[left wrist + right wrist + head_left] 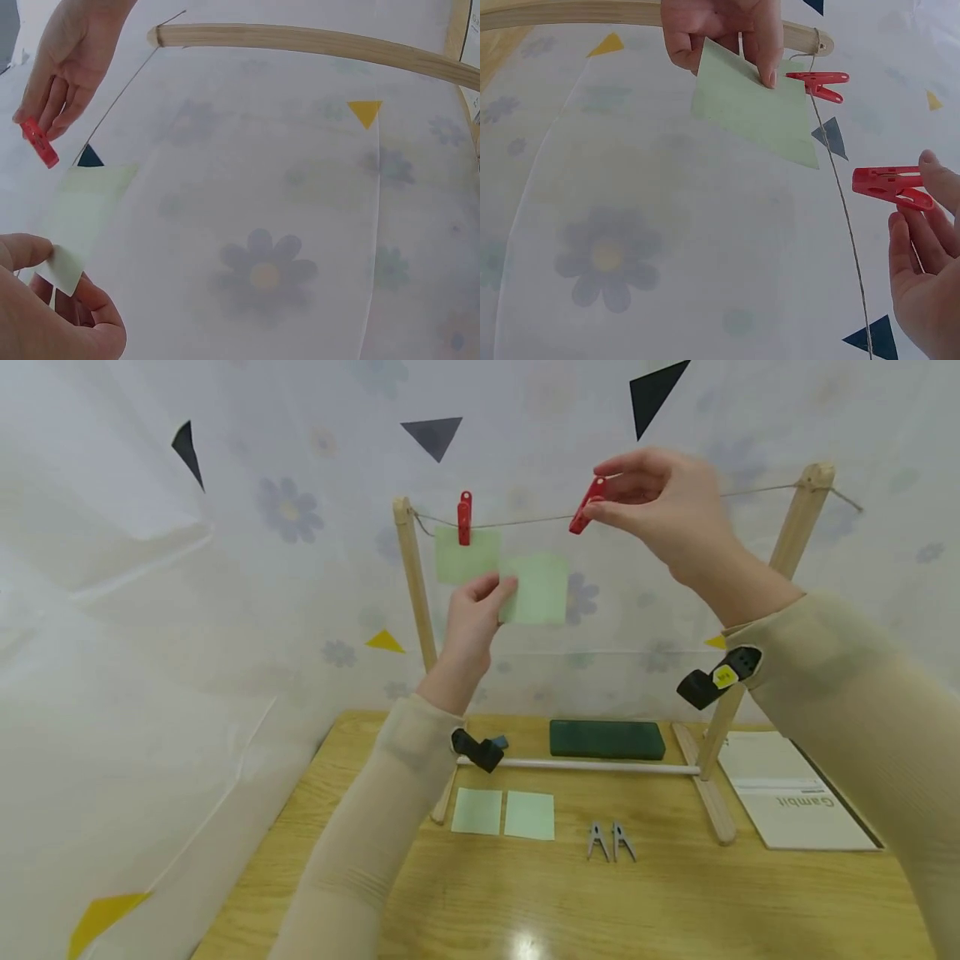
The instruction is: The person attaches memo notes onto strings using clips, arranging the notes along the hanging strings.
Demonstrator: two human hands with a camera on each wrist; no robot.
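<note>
Red peg pinched in my right hand at the string; my left hand grips a green note beneath, ready for clipping.

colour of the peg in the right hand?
Red. The peg in the right hand shows best in the right wrist view.

A string spans the rack's two posts — one peg pins a paper sheet near its left end. On the table, two sheets lie left of two pegs — a booklet sits by the right edge.
</note>
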